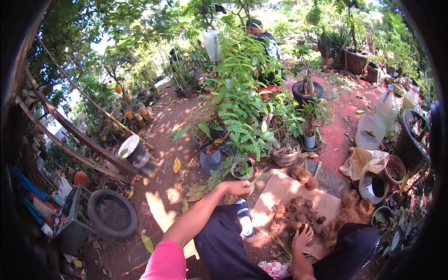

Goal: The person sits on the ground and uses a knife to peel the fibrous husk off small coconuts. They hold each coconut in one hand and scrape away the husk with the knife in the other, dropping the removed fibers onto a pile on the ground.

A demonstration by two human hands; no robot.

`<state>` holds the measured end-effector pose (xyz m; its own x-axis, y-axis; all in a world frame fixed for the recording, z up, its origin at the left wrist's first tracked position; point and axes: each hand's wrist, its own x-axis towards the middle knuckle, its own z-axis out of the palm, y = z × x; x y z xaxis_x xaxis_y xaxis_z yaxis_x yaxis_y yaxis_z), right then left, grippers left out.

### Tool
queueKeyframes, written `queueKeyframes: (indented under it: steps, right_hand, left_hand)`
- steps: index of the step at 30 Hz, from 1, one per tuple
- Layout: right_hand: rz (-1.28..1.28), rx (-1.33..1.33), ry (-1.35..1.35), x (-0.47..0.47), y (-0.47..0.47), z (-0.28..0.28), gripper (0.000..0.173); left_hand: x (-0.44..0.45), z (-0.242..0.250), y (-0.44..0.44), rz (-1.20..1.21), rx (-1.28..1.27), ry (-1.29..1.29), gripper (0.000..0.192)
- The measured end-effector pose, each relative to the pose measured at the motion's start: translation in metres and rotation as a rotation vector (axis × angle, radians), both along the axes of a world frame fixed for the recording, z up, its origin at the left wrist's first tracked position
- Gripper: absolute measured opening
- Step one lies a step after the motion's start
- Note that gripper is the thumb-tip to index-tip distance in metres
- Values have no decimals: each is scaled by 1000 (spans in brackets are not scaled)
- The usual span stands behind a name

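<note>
My left hand [239,189] is above my knee, its fingers curled. Thin, pale strands show by its fingertips, but I cannot tell whether it grips them. My right hand [303,238] has its thumb and fingers around a small dark clump [301,229], partly covered by the fingers. Just beyond lies a pile of brown fibrous balls [295,211], on a flat tan sheet [280,185]. Two fuzzy coconut-fibre bundles [301,174] rest at the sheet's far edge. More loose coconut fibre [353,211] is heaped beside my right knee.
Potted plants [241,168] stand ahead, and a person [266,38] is behind the foliage. To the right are a cut plastic bottle [369,134], a crumpled tan bag [364,162] and a black bucket [414,140]. A tyre [112,214] and a lidded bucket [136,154] are at left.
</note>
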<state>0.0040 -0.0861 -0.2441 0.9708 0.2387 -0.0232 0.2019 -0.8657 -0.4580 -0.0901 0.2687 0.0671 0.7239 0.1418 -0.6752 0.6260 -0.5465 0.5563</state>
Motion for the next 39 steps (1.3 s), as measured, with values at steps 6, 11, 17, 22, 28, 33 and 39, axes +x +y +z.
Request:
queueKeyframes:
  steps: [6,11,17,22,28,33,39]
  right_hand:
    - [-76,43,37,19,-4,8,63]
    - [-160,58,84,22,-1,10,54]
    - [-285,341,167,20,1,10,66]
    - [-330,413,234,32,12,8,61]
    - [-252,382,209,43,18,8,52]
    - [-274,353,304,49,8,3,54]
    - [-241,465,396,63,14,3,48]
  left_hand:
    - [11,12,-35,-134,71,-90,41]
    - [17,19,-45,-145,20,-91,41]
    - [20,17,-49,-269,35,27,49]
    - [20,15,-54,-314,149,-146,40]
    - [24,14,-57,-328,202,-214,45]
    - [27,9,-57,-363,198,-142,46]
    - [30,4,-63,-387,154,-123,44]
